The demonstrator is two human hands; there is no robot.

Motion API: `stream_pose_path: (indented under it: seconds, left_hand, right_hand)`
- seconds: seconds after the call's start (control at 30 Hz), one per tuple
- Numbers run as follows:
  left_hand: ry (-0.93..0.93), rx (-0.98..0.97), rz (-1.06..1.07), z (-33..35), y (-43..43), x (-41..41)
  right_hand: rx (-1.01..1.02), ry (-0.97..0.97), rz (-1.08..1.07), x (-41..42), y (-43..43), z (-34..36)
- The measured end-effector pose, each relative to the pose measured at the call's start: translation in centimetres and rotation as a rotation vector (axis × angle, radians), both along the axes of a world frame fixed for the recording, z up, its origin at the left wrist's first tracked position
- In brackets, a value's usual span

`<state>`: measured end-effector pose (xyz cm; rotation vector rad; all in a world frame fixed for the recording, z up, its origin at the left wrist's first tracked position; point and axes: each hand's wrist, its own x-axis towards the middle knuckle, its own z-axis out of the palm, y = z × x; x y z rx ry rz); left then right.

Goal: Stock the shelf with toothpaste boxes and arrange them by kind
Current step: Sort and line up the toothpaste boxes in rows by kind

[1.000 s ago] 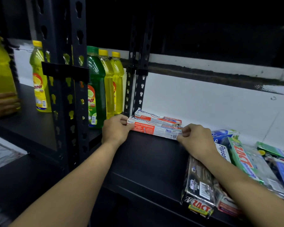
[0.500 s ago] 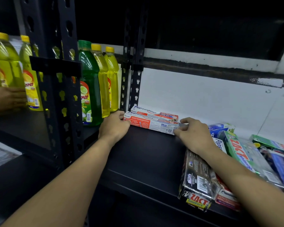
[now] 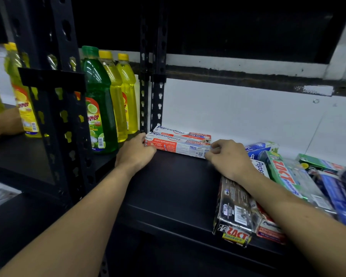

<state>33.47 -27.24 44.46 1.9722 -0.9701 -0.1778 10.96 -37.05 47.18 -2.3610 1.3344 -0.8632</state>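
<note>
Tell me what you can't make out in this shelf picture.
Head view only:
Rear Pepsodent box: mostly hidden behind the front Pepsodent box.
Red box: mostly covered by the right forearm.
Blue boxes: blurred, cut off by the right edge.
Left yellow bottle: blurred, partly behind the shelf upright.

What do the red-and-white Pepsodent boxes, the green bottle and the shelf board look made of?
Pepsodent boxes: likely glossy printed cardboard, from crisp folded edges and sheen. Green bottle: see-through plastic, with bright highlights and liquid visible inside. Shelf board: black, matte; painted metal or laminate, cannot tell.
</note>
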Motion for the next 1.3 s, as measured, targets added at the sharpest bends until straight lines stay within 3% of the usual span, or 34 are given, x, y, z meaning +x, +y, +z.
stream_pose_path:
  seconds: [0.2,0.7,1.3]
  left_hand:
    - [-0.015,0.051,-0.027,0.08,0.04,-0.09]
    - [-0.091,0.151,-0.070,0.31,0.05,-0.13]
    - [-0.012,0.090,-0.081,0.03,-0.07,0.10]
  right_hand:
    - [-0.028,0.093,0.023,-0.02,-0.15,-0.18]
    - [-0.047,0.085,0.037,-0.04,-0.42,-0.28]
    - [-0.032,0.073,0.041,0.02,-0.88,-0.47]
